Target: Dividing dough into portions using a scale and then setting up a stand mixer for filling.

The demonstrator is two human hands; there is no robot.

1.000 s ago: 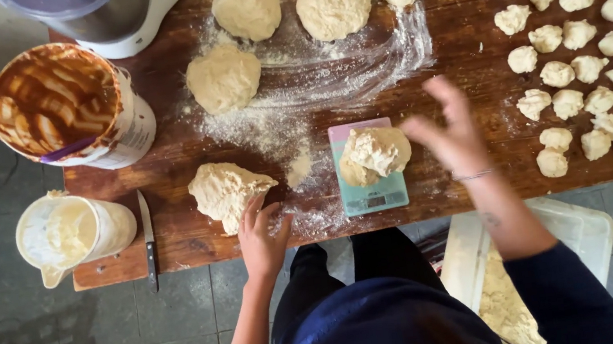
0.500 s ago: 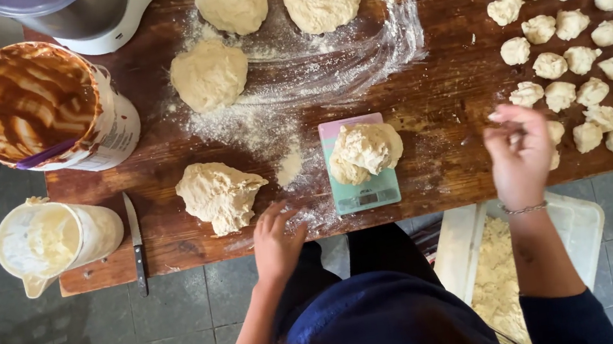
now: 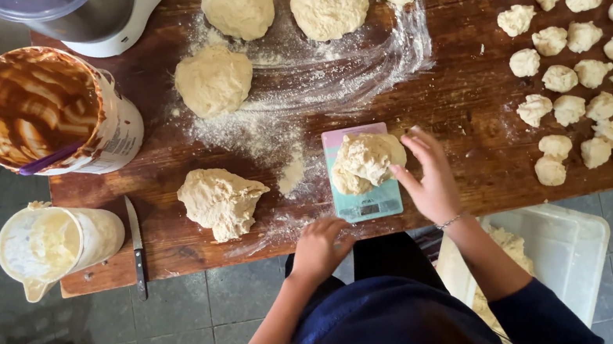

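Observation:
A lump of dough [image 3: 365, 161] sits on a small teal kitchen scale [image 3: 366, 202] near the front edge of the wooden table [image 3: 470, 95]. My right hand [image 3: 429, 179] is beside the scale with its fingertips touching the lump's right side, fingers apart. My left hand [image 3: 318, 245] rests loosely curled at the table's edge, just left of the scale, holding nothing I can see. A larger ragged dough mass [image 3: 220, 201] lies to the left of the scale.
Several small dough pieces [image 3: 591, 56] lie in rows at the right. Round dough balls [image 3: 328, 3] sit at the back on flour. A caramel-smeared tub [image 3: 46, 111], a white jug [image 3: 55, 243], a knife [image 3: 136, 245], a mixer [image 3: 97, 18] and a plastic bin [image 3: 562, 256] surround the table.
My right hand came back from the rows of small pieces at the right to the dough lump on the scale. My left hand moved right along the table's edge, towards the scale.

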